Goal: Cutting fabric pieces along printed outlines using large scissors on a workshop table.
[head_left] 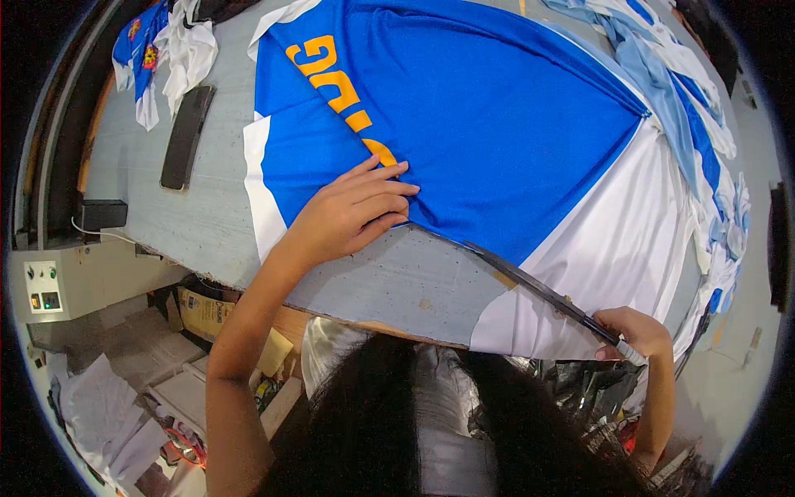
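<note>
A blue cloth (489, 108) with orange lettering and white parts lies across the grey table. My left hand (344, 214) rests flat on its near edge with the fingers stretched out, the tips by the end of the lettering. At the right, near the table's front edge, my right hand (633, 330) is closed round the handle end of long dark scissors (538, 287). White wrapping shows on the handle. The blades point up and left, their tips at the blue cloth's near edge. White fabric (609, 236) lies beside and beneath the scissors.
A dark phone (187, 137) lies on the table (224, 186) at the left. Blue and white cloth pieces (149, 54) lie at the far left, and a heap of light blue and white fabric (687, 108) at the right. A beige control box (83, 282) stands left, above floor clutter.
</note>
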`<action>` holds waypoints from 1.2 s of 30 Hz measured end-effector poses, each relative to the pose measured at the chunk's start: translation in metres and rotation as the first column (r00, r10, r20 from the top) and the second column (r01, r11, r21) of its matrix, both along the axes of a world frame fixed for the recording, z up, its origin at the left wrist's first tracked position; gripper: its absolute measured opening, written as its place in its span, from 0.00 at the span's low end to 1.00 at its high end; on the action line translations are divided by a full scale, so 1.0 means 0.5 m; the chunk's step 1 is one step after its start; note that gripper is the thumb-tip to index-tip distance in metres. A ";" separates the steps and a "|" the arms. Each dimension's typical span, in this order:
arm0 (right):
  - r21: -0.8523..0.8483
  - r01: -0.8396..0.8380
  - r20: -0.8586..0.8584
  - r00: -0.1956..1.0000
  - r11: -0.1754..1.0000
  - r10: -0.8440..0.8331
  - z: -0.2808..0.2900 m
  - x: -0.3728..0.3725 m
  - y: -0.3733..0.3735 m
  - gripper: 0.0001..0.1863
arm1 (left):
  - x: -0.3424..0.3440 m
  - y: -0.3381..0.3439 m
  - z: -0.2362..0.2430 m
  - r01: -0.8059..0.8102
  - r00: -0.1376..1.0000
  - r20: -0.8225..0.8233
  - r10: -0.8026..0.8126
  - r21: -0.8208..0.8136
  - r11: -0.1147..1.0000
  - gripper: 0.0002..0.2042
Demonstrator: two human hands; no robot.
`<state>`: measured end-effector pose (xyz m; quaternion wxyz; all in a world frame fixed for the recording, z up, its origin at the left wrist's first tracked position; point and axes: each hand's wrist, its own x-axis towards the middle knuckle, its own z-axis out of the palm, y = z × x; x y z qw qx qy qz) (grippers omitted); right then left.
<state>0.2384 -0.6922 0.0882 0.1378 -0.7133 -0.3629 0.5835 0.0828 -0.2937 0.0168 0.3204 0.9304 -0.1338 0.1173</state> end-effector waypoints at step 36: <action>-0.047 -0.003 0.061 0.998 0.999 0.006 0.001 0.051 0.026 0.20 | 0.001 0.007 -0.009 0.036 0.999 0.017 -0.036 0.033 0.999 0.07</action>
